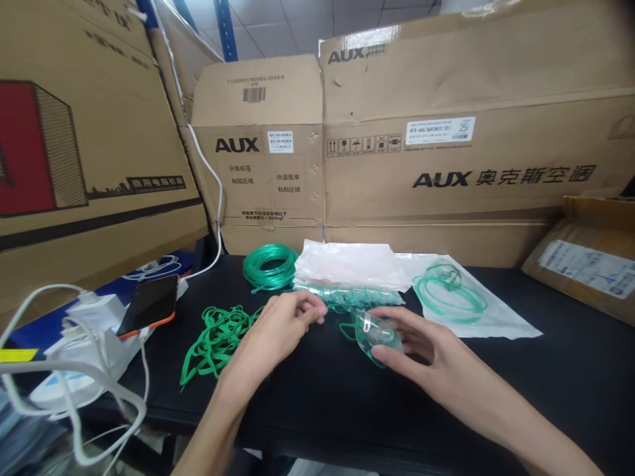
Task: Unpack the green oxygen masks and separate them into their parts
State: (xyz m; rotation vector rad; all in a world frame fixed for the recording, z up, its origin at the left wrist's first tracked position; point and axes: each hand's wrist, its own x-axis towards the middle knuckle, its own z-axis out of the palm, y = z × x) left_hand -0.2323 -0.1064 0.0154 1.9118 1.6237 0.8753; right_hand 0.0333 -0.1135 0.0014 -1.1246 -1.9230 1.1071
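Note:
My right hand grips a clear green oxygen mask between thumb and fingers, just over the black table. A metal nose clip shows on the mask, and a thin green elastic strap loops out on its left. My left hand is closed in a pinch to the left of the mask, apart from it; whatever its fingertips hold, if anything, cannot be made out. Behind both hands lies a row of nested green masks, partly under white packaging bags. Beside my left wrist is a tangled heap of green elastic straps.
A coil of green tubing lies at the back. To the right, a bag bears a mask with tubing. Large cardboard boxes wall the rear. At left are a phone, white chargers and cables.

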